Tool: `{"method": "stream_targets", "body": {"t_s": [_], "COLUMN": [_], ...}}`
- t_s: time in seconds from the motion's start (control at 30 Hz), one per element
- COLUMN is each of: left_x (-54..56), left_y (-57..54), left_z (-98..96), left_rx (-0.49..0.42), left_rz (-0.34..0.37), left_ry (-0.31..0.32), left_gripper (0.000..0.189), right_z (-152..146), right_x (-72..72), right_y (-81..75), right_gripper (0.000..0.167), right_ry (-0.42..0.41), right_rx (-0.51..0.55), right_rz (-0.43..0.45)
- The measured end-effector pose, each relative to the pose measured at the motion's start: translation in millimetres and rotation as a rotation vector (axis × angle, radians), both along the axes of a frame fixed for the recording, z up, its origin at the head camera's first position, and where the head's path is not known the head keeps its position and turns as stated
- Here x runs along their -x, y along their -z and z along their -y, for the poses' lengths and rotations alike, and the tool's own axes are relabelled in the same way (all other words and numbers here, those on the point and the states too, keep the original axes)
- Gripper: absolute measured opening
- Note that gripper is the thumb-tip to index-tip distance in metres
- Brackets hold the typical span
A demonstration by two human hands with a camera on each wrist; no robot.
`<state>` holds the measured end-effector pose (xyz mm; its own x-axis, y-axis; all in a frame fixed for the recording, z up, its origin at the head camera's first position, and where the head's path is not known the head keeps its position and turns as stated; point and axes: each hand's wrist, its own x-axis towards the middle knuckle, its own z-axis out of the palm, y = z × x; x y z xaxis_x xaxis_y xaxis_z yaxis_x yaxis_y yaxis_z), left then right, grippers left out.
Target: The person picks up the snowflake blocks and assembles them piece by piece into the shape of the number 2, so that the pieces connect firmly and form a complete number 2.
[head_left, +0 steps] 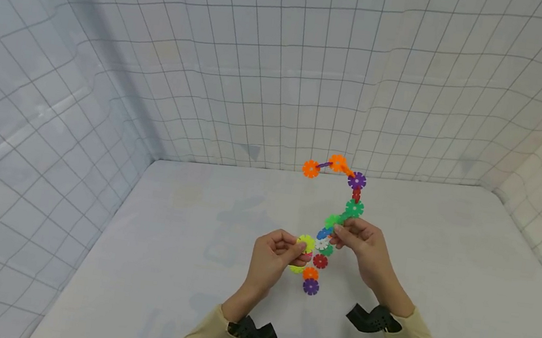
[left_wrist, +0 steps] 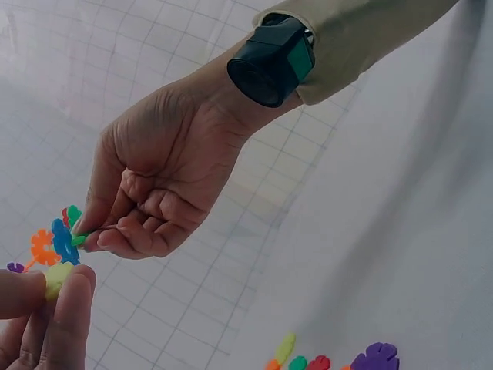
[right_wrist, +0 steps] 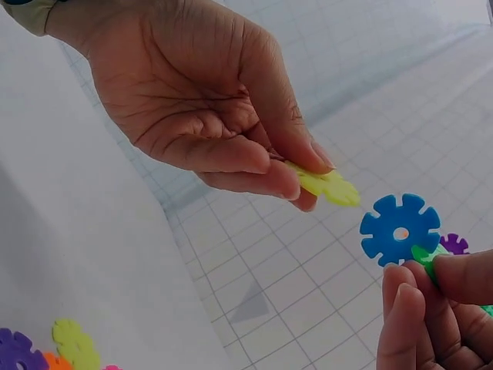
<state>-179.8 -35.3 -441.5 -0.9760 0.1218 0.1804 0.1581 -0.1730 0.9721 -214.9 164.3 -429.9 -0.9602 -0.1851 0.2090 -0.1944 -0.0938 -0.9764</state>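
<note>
Between thumb and fingers, my left hand (head_left: 273, 258) pinches a yellow notched plastic disc (head_left: 305, 244), which also shows in the right wrist view as a yellow disc (right_wrist: 327, 185). My right hand (head_left: 362, 247) pinches a light green disc (head_left: 333, 221) of a curved chain of interlocked discs. A blue disc (right_wrist: 400, 230) sits at the chain's near end, facing the yellow one with a small gap between them. Further along, the chain runs through green discs (head_left: 354, 208), a red one (head_left: 357, 194), purple (head_left: 357, 181) and orange discs (head_left: 337, 162).
Loose discs lie on the white table (head_left: 175, 270) below the hands, among them a red disc (head_left: 320, 261), an orange disc (head_left: 311, 274), a purple disc (head_left: 311, 287) and a white disc (head_left: 321, 244). Grid-patterned sheeting (head_left: 272, 78) encloses the table's back and sides.
</note>
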Motion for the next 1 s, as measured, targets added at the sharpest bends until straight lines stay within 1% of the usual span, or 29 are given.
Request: {"method": "stream_targets", "body": {"t_s": [0.1,0.2,0.3,0.37,0.43,0.53,0.6,0.63,0.73,0.83,1.0], "left_x": [0.5,1.8,2.8,3.5,4.2,5.2,5.3,5.2,4.4,3.9,4.0], "left_y": [-1.5,-1.1,-0.4,0.1,0.8,1.1,0.7,0.3,-1.4,-2.4,-1.1], "left_z": [0.9,1.8,2.4,2.4,2.2,1.7,1.8,1.8,2.1,2.4,2.7], "left_rx": [-0.03,-0.063,-0.097,-0.1,-0.081,-0.041,-0.041,-0.055,-0.107,-0.136,-0.097], "left_rz": [0.049,0.106,0.148,0.165,0.166,0.182,0.193,0.202,0.215,0.212,0.171], "left_ry": [0.016,0.046,0.07,0.063,0.034,-0.028,-0.05,-0.052,-0.032,-0.004,0.028], "left_gripper": [0.022,0.027,0.026,0.025,0.024,0.024,0.023,0.022,0.02,0.018,0.019], "right_z": [-1.2,-1.3,-1.9,-2.7,-3.6,-4.1,-3.9,-3.7,-3.0,-2.2,-0.8], "right_x": [0.5,1.2,1.8,2.1,2.1,1.8,1.4,1.2,0.5,-0.6,-2.8], "right_y": [0.8,0.6,0.3,0.1,0.1,-0.5,-1.3,-1.7,-3.1,-4.2,-4.9], "right_gripper": [0.019,0.017,0.015,0.014,0.014,0.013,0.012,0.011,0.009,0.008,0.009], "right_ry": [-0.008,-0.012,-0.005,-0.002,-0.008,-0.019,-0.023,-0.024,-0.022,-0.024,-0.032], "right_rx": [0.01,0.015,0.018,0.022,0.031,0.04,0.044,0.045,0.046,0.05,0.058], "right_rz": [0.001,-0.006,-0.012,-0.013,-0.009,-0.002,0.003,0.005,0.011,0.012,0.006]}}
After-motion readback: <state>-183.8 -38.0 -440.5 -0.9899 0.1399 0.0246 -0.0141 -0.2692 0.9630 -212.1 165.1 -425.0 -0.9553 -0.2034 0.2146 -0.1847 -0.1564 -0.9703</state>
